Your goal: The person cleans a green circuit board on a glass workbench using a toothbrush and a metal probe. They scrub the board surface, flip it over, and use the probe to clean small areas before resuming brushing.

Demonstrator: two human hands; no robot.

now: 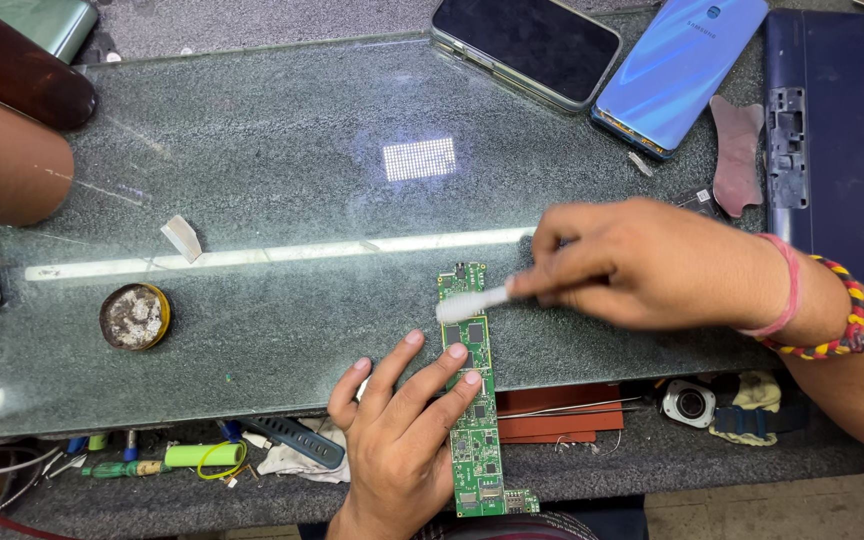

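Green circuit board (pixel 476 400) overhangs glass edge, left hand (pixel 397 430) pinning it; right hand (pixel 642 262) clamps brush (pixel 472 303).

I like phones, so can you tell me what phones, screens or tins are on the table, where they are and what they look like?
Phone: top middle, face up, dark blank screen, rounded rectangle.
Blue phone: top right, beside it, face down, glossy blue back.
Round tin: left on the glass, yellow rim, greyish paste inside.
Dark blue panel: far right, flat rectangle.
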